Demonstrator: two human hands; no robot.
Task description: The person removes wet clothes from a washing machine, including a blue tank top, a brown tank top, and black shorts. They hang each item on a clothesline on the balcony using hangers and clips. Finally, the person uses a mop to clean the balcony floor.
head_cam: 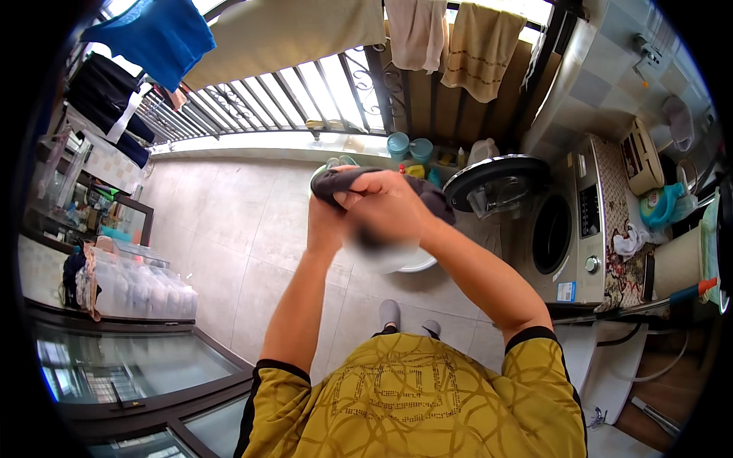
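A dark grey cloth (430,197), perhaps a garment, is bunched between my two hands, raised in front of me. My left hand (327,220) grips its left end. Just right of it and partly over it, my right hand (381,197) has its fingers closed on the cloth, and some of the cloth hangs beyond it. A blurred patch hides part of my right hand and what lies below it. Under my hands the rim of a white basin (421,263) shows on the floor.
On the right a front-loading washing machine (578,229) has its round door (495,177) swung wide. Blue buckets (398,146) and bottles stand by the railing wall. Towels (484,48) and a blue garment (154,40) hang overhead. A clear plastic container (143,286) sits at left, above a dark-framed glass panel.
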